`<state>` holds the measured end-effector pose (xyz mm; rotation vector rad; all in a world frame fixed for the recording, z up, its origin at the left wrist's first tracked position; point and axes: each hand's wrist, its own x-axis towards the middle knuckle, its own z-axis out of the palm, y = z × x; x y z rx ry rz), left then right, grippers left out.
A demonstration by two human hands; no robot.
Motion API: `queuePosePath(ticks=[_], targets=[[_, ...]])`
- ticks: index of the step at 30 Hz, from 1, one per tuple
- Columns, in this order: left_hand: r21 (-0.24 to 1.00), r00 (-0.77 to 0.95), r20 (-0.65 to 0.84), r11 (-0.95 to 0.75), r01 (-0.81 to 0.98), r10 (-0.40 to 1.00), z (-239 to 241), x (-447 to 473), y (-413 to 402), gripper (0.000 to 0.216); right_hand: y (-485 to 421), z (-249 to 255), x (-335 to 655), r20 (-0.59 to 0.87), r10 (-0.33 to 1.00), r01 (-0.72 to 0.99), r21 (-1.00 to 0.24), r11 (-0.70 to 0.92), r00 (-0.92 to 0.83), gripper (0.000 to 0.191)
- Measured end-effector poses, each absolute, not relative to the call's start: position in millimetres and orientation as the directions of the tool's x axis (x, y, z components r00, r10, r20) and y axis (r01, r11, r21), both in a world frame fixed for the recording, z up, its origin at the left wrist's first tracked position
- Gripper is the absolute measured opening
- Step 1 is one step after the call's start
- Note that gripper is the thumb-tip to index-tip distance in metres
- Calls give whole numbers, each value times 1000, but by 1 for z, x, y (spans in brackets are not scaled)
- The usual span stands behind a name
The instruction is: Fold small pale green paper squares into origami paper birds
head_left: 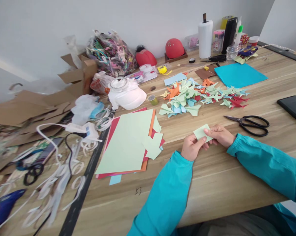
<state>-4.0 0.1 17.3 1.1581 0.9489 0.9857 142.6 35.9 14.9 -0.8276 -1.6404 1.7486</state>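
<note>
Both my hands hold a small pale green paper square (201, 132) just above the wooden table (219, 183). My left hand (191, 147) pinches its lower left edge, fingers closed on it. From the right, my right hand (220, 135) grips the paper with thumb and fingers pressed together. Both arms wear teal sleeves. A stack of coloured paper sheets (128, 142), pale green on top, lies to the left of my hands, with small cut squares (153, 144) at its right edge. Beyond my hands lies a pile of folded paper shapes (199, 96) in green, orange, blue and red.
Black scissors (251, 124) lie right of my hands, a black phone (294, 108) farther right. A blue sheet (239, 74), paper towel roll (205, 38), red domes and bottles stand at the back. Cardboard, plastic bags, white strips, cables and a second pair of scissors (33, 170) clutter the left.
</note>
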Motion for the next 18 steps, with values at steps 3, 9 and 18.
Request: queuePosePath(ticks=[3,9,18], targets=[[985,275,-81,119,-125,958,16,-4,0,24,37,15,143,-36,776,18,-999,-32,-629,47],[986,260,-76,111,-125,963,16,-3,0,23,35,17,143,-32,788,18,-999,-26,-615,48],[987,257,-80,113,-118,963,17,-3,-1,29,37,17,145,-2,738,-5,-1000,-7,-675,34]])
